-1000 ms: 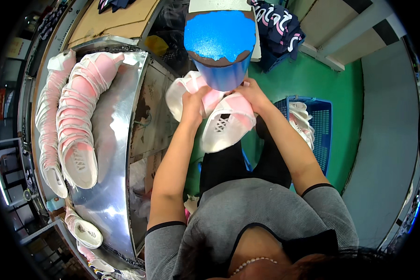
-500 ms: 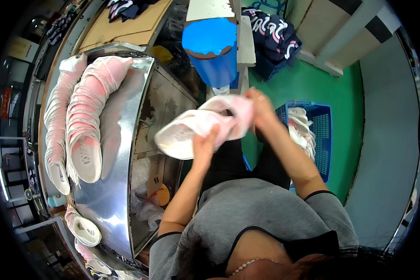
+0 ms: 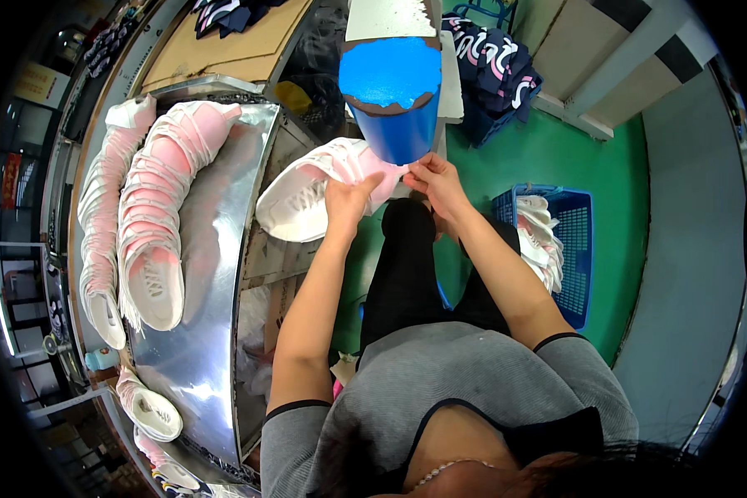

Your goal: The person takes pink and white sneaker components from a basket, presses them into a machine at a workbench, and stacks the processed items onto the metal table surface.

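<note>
A pink and white shoe upper (image 3: 295, 199) with white lacing sits at the near side of a blue rounded machine post (image 3: 394, 129). My left hand (image 3: 347, 203) grips the upper's side, thumb over its edge. At the upper's narrower pink end, just below the post, the fingers of my right hand (image 3: 436, 187) are pinched on the edge. The post hides part of that end, so whether the upper touches it I cannot tell.
Nested pink and white uppers (image 3: 162, 216) lie in two long stacks on the metal table (image 3: 212, 332) to the left. A blue basket (image 3: 579, 249) at right holds more uppers. Dark blue pieces (image 3: 498, 66) fill a crate beyond the post.
The upper has moved left and away from me, up to the blue post. My right hand has come left and now pinches the upper's narrow end.
</note>
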Tool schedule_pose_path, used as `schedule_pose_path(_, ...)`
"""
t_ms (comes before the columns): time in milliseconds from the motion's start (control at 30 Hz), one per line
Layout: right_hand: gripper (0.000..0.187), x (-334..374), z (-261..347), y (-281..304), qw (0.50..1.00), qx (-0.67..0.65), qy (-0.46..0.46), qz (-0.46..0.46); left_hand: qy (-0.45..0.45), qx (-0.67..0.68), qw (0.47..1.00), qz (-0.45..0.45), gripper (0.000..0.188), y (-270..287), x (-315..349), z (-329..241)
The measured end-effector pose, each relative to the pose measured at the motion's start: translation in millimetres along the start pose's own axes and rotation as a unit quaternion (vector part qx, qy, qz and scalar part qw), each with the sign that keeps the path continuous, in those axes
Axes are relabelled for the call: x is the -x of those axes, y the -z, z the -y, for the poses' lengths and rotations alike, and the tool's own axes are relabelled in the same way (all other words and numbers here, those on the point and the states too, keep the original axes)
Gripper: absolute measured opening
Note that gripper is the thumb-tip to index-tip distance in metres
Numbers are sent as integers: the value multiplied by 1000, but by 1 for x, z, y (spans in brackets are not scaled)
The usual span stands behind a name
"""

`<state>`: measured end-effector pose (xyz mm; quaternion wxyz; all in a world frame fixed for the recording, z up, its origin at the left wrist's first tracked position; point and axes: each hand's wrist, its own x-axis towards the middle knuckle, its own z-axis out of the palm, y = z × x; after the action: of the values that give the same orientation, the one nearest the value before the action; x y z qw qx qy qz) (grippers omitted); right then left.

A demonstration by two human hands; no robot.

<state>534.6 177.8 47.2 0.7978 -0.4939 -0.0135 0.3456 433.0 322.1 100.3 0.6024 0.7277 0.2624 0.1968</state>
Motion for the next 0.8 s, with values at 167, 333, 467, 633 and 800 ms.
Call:
schedule_pose_path(167, 10, -27, -6, 10, 990, -121, -61, -40, 183, 211, 959, 38, 38, -5, -27, 9)
schedule_pose_path(333, 11, -44, 14, -10, 998, -30, -39, -39, 308, 380, 872, -15, 34, 9, -39, 25)
schedule_pose_path(467, 9, -19, 7, 35, 998, 35, 28, -37, 291, 515, 801, -92, 35, 43, 9, 66)
schedule_pose_path(633, 17, 41, -26, 0, 954, 247, -114, 123, 156, 286, 933, -151, 51, 114, 160, -92)
schedule_pose_path(800, 26, 44, 8, -104, 933, 249, -76, 247, -92, 115, 874, -464, 60, 183, 191, -110)
